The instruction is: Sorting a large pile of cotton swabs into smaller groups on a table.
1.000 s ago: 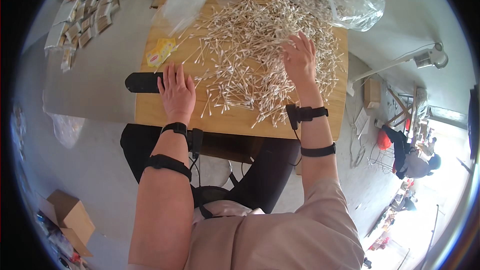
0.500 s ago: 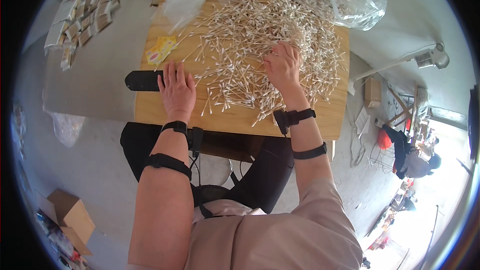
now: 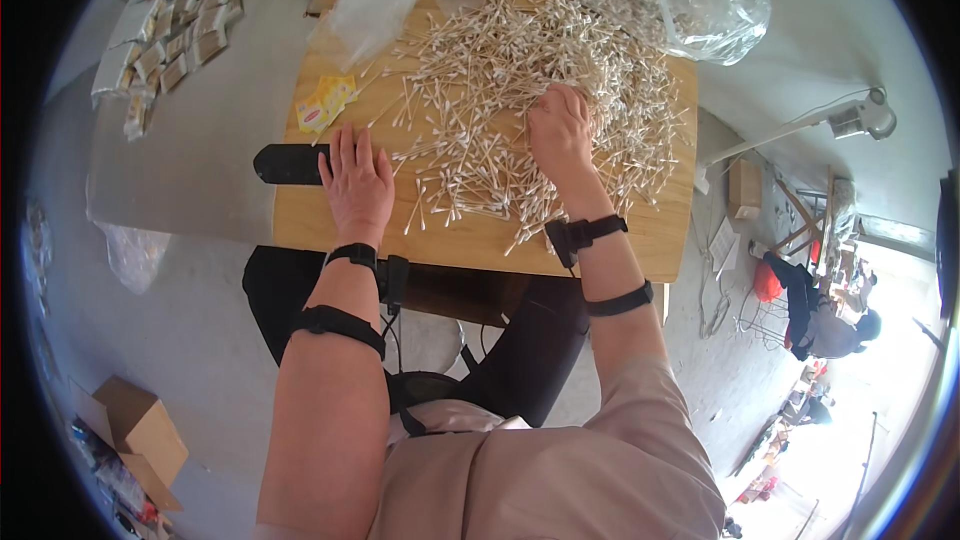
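A broad heap of cotton swabs [image 3: 480, 90] with white tips and pale sticks is spread over the wooden table [image 3: 300, 230]. My right hand [image 3: 562, 135] is over the middle of the heap, its fingers curled down and closed among the swabs. The fingertips are partly hidden, so what they grip cannot be made out. Palm down, my left hand [image 3: 358, 185] lies flat on the table left of the heap, fingers stretched out. It rests against the end of a flat black strip [image 3: 290, 164]. Yellow-and-white printed packets [image 3: 325, 103] lie just beyond that hand.
A clear plastic bag [image 3: 715, 5] with more swabs lies at the far right, and an empty-looking clear bag [image 3: 375, 5] at the far left. Several small packs [image 3: 190, 35] cover part of the grey table [image 3: 190, 170]. A lamp [image 3: 860, 120] stands right; an open carton [image 3: 145, 430] sits lower left.
My right hand has shifted slightly left, and its fingers have curled further down into the swabs. My left hand has stayed in place on the table.
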